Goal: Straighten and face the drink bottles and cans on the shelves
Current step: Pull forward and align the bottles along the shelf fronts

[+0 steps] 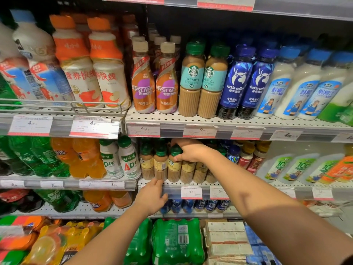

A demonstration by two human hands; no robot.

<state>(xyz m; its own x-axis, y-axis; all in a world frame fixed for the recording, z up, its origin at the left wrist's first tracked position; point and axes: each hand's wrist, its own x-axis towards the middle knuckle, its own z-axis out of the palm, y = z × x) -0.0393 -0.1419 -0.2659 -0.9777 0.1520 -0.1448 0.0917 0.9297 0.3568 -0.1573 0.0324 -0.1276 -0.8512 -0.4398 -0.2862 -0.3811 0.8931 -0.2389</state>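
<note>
The left hand [152,194] rests at the front edge of the middle shelf [191,183], its fingers curled toward the base of a coffee bottle [161,164]; whether they grip it or only touch it cannot be told. Just beyond, the right hand [188,150] has its fingers clamped over the green cap and neck of the next coffee bottle [174,165], which stands upright in the front row, tan with a yellow label. About six such bottles line that edge. To their left stand two white AD bottles [120,159]. Price tags [191,192] hang on the shelf lip. On the upper shelf [210,120], farther back, stand two Nescafe bottles [155,83], two Flat White bottles [202,81] and two blue Luckin bottles [245,83], labels forward.
</note>
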